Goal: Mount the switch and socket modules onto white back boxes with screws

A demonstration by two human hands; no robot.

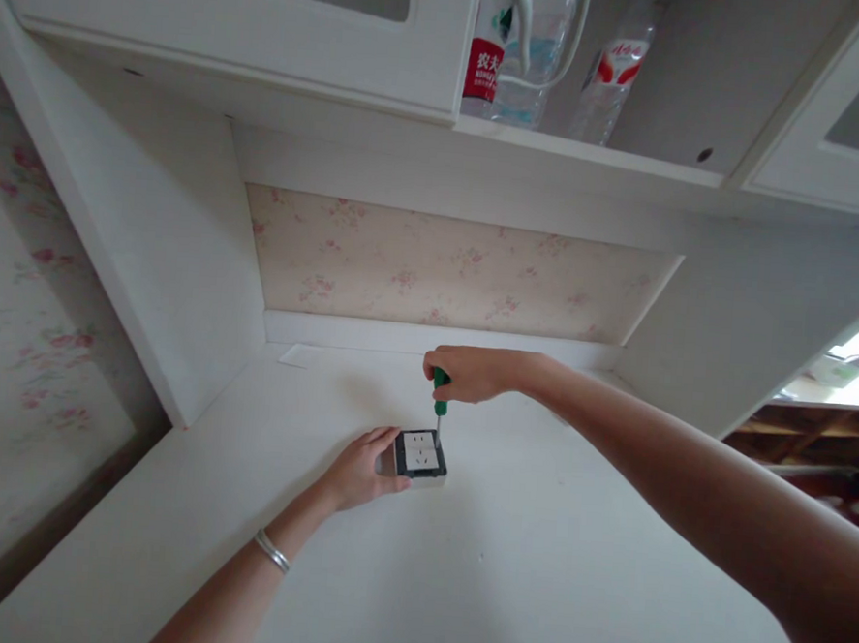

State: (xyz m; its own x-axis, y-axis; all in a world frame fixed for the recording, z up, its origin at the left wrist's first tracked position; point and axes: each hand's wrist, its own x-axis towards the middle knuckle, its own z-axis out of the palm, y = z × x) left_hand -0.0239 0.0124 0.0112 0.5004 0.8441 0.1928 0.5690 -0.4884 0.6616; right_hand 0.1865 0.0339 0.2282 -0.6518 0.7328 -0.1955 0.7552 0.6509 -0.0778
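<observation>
A wall socket with a white face and a dark frame sits on a pale box, on the white desktop. My left hand grips this socket from its left side, thumb at the near edge and fingers at the far edge. Above it, my right hand is closed around the green handle of a screwdriver, held upright. The screwdriver's metal shaft points down to the right side of the socket's frame; its tip is too small to tell whether it sits in a screw.
The white desktop spreads around the hands. Overhead is a white cabinet, its open shelf holding plastic bottles. A white panel stands at left, and floral wallpaper shows at the back.
</observation>
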